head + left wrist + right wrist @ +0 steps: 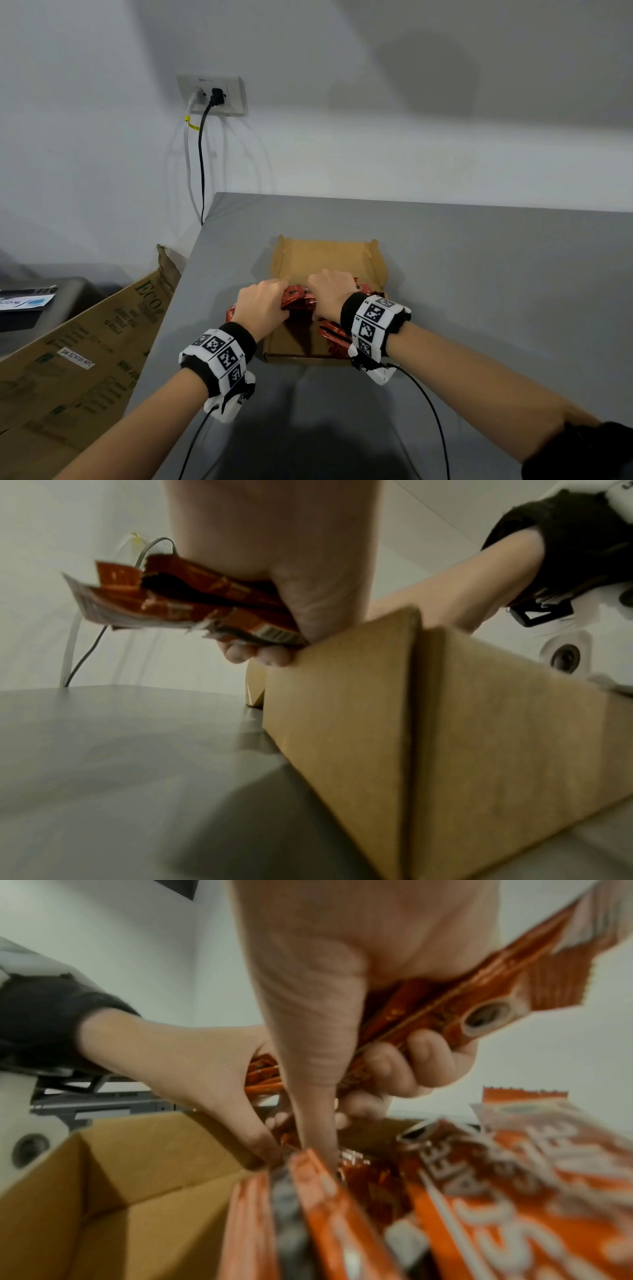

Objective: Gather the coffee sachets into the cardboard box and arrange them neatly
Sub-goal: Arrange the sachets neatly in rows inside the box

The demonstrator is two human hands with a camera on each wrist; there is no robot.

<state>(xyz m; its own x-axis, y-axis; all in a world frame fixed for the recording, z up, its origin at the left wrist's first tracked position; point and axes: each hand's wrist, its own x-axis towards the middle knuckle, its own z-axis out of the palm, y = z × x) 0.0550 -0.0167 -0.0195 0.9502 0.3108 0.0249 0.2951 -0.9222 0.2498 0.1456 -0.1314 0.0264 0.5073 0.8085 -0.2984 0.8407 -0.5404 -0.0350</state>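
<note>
An open cardboard box [329,255] sits on the grey table. Both hands hold one bundle of red coffee sachets [301,298] crosswise over the box. My left hand [263,303] grips the bundle's left end, which sticks out past the box's left wall [342,696]; the sachets [185,601] show in its fist. My right hand [330,291] grips the right end, fingers curled round sachets [455,1007]. More sachets [334,337] lie in the box's near right part, under my right wrist, close up as loose sachets [496,1191].
The grey table [479,274] stands against a white wall with a socket [212,94] and hanging cables. A large printed cardboard carton [78,342] leans at the table's left edge. A dark unit [37,305] with papers on it sits further left.
</note>
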